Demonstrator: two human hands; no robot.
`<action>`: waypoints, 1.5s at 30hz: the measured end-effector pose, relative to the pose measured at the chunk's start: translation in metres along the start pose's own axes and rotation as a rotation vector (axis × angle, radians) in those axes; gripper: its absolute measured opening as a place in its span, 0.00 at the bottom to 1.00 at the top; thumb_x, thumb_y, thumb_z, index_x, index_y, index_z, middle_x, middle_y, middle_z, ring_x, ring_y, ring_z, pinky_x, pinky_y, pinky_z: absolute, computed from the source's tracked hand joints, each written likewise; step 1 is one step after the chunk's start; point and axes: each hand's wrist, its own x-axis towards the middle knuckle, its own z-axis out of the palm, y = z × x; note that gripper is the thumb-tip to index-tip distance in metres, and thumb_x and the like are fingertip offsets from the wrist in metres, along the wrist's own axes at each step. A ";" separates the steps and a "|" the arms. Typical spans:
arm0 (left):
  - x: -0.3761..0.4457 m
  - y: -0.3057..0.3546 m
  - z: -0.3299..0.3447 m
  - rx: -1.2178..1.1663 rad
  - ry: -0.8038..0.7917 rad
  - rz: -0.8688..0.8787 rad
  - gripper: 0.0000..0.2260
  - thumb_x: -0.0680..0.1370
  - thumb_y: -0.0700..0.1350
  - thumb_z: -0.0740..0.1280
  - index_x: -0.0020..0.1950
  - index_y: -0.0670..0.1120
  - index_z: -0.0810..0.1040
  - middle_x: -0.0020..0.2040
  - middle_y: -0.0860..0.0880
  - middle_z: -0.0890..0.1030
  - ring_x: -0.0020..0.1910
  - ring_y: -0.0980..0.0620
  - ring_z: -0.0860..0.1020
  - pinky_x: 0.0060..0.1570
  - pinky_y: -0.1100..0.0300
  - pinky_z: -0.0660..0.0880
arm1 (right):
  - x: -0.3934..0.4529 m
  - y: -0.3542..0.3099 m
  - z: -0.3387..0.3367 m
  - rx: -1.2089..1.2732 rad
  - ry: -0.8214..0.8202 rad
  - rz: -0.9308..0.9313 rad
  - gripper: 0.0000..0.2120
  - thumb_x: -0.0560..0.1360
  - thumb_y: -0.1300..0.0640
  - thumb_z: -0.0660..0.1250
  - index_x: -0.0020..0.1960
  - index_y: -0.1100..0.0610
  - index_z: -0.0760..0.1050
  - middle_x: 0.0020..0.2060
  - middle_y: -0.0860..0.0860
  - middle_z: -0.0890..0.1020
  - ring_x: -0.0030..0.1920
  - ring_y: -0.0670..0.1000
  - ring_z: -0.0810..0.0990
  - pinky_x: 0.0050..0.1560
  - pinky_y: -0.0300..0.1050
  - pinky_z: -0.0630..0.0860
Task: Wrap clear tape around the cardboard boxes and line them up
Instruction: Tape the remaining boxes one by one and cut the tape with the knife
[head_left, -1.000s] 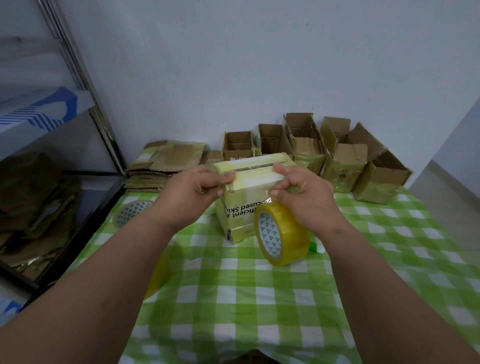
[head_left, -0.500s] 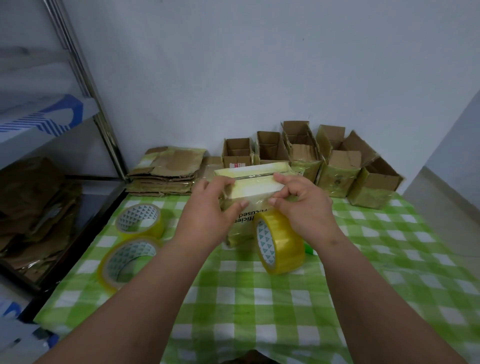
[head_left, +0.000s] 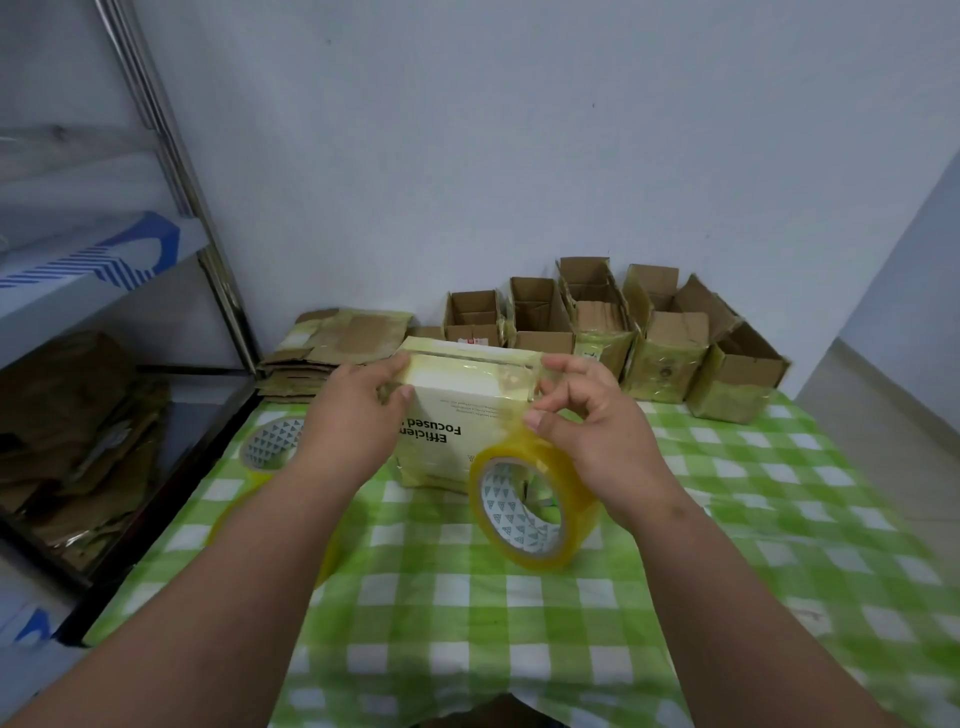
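Pale yellow printed cardboard box upright mid-table on green checked cloth, tape band already across top. Left hand, half a second ago over front face, now curled round left edge. Right hand pinches strip off clear yellowish tape roll. Wrap continuing; taped brown boxes lined along wall.

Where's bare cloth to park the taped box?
Free: checked cloth right of the right hand, in front of the box row; also nearest edge. Crowded: left side, spare tape rolls, flat cardboard.
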 end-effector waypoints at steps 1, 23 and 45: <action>-0.002 0.002 0.002 0.008 0.019 -0.024 0.19 0.82 0.51 0.63 0.73 0.59 0.70 0.63 0.48 0.74 0.61 0.47 0.74 0.59 0.54 0.69 | 0.000 0.000 -0.001 0.034 0.006 0.007 0.11 0.72 0.60 0.75 0.35 0.48 0.79 0.64 0.37 0.75 0.65 0.46 0.76 0.69 0.59 0.70; 0.024 0.007 0.020 -0.664 -0.200 -0.244 0.28 0.76 0.49 0.72 0.73 0.50 0.63 0.63 0.52 0.77 0.60 0.52 0.77 0.66 0.49 0.72 | 0.000 -0.007 -0.009 0.250 -0.150 0.160 0.11 0.73 0.68 0.72 0.36 0.57 0.77 0.63 0.49 0.79 0.67 0.46 0.75 0.64 0.47 0.75; -0.002 0.025 0.014 -0.585 -0.288 -0.146 0.29 0.68 0.65 0.72 0.68 0.62 0.72 0.69 0.52 0.74 0.66 0.50 0.75 0.66 0.45 0.72 | -0.018 -0.011 -0.010 0.237 -0.167 0.168 0.10 0.71 0.68 0.73 0.36 0.55 0.80 0.42 0.66 0.83 0.41 0.55 0.79 0.43 0.48 0.77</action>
